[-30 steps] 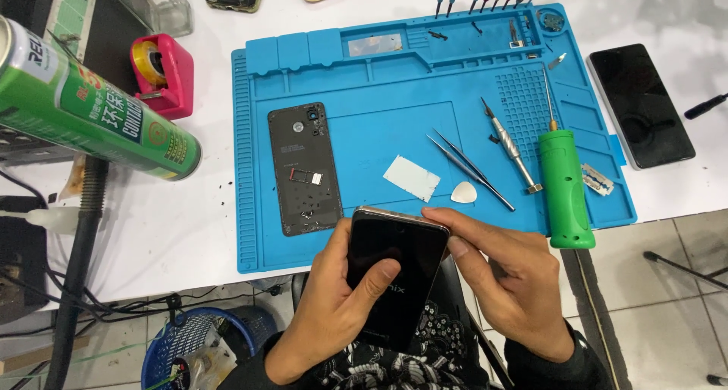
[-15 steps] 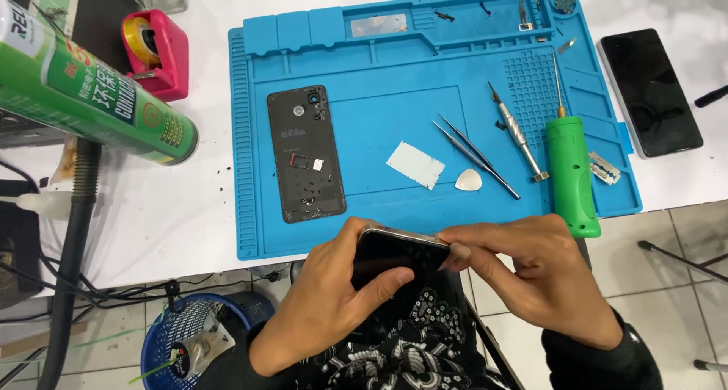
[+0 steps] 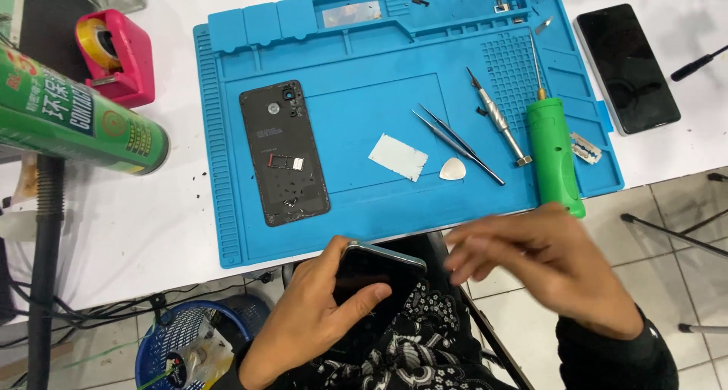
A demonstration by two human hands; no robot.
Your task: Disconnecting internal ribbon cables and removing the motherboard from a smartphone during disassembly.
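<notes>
Head view of a repair station. The left hand [image 3: 318, 314] grasps a dark phone [image 3: 375, 276] below the near edge of the blue work mat [image 3: 364, 208], over the person's lap, with the thumb lying across its screen. The right hand [image 3: 542, 265], blurred, is released, fingers spread, just right of the phone and not touching it. On the mat lie a black back cover [image 3: 283, 153], inner side up, a small white card [image 3: 397, 157], a white pick [image 3: 453, 169], tweezers [image 3: 457, 146], a metal screwdriver [image 3: 498, 119] and a green-handled tool [image 3: 554, 153]. A second black phone [image 3: 626, 67] rests on the white tabletop [image 3: 136, 223] right of the mat; a green spray can [image 3: 72, 121] and a pink tape dispenser [image 3: 115, 55] lie to its left.
</notes>
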